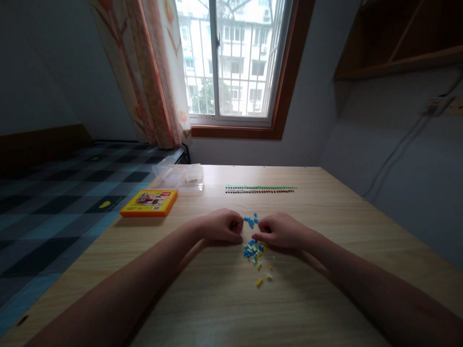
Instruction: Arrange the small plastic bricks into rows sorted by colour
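Note:
My left hand [221, 226] and my right hand [280, 231] rest on the wooden table [325, 289], both curled with fingertips pinched together and facing each other. What they hold is too small to make out. Between and just below them lies a small heap of tiny blue, yellow and white bricks [254, 249]. A few blue bricks [251, 220] lie just beyond the fingertips. Loose yellow bricks [259, 282] are scattered nearer me.
Farther back run two long thin rows of tiny pieces, green [260, 187] and dark red [259, 191]. An orange and yellow box [149, 203] and a clear plastic container [180, 176] sit at the far left. A checked bed [54, 202] borders the table's left edge; a wall stands on the right.

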Tool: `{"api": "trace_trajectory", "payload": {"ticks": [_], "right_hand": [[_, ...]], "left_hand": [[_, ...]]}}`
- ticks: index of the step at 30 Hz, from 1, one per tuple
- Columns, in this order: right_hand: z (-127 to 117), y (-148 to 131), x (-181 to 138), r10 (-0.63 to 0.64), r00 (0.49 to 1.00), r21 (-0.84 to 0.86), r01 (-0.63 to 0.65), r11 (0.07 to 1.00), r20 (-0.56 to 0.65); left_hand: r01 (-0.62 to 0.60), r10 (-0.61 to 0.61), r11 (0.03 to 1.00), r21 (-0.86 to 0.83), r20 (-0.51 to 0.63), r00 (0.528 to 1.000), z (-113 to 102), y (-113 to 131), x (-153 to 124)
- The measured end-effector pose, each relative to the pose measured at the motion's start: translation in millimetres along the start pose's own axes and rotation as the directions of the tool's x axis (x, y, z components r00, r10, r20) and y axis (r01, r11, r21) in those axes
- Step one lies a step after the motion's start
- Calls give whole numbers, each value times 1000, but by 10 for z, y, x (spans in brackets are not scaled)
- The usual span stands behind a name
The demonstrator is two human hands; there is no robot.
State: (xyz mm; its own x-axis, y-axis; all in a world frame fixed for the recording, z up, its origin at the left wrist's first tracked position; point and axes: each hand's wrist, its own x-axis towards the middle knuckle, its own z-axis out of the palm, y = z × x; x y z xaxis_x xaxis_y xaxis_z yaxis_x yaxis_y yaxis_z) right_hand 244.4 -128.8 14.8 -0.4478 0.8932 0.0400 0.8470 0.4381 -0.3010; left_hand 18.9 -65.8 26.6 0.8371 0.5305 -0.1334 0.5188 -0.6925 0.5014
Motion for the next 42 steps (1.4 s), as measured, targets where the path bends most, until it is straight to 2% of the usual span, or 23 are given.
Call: {"api": "trace_trajectory", "payload": {"ticks": [2, 5, 8, 14, 18, 23, 29, 34, 37, 42], "right_hand": [[26, -18, 16, 40, 998, -11, -41, 999, -43], [53, -30, 39, 84, 992, -7, -85, 996, -97], [37, -20, 35, 62, 995, 16, -61, 998, -78], [-13, -43, -26, 28, 1000, -28, -28, 999, 14], [34, -80, -11, 74, 996, -71, -78, 994, -50], [59, -44, 25, 65, 996, 4, -64, 998, -63], [-23, 49, -13, -83, 997, 160, 82, 984, 3], [-29, 46, -47, -241, 970, 366, 214, 906, 29], [-2, 13, -60, -277, 960, 371, 242, 896, 43], [4, -10, -68, -260, 963, 342, 222, 913, 70]], "left_hand": [[51, -50, 999, 14, -54, 997, 22, 14, 12], [145, -125, 986, 83, -212, 969, 76, 59, 36], [188, -145, 975, 120, -299, 943, 123, 101, 45], [152, -127, 984, 96, -228, 965, 81, 114, 10], [155, -145, 985, 71, -127, 981, 25, 109, 9], [135, -130, 986, 96, -56, 990, -1, 152, 0], [99, -90, 983, 152, -64, 994, -10, 183, -22], [105, -91, 972, 212, -75, 993, 22, 196, -17], [102, -76, 960, 261, -108, 991, 50, 222, -12], [73, -45, 954, 289, -104, 994, 61, 227, -4]]}}
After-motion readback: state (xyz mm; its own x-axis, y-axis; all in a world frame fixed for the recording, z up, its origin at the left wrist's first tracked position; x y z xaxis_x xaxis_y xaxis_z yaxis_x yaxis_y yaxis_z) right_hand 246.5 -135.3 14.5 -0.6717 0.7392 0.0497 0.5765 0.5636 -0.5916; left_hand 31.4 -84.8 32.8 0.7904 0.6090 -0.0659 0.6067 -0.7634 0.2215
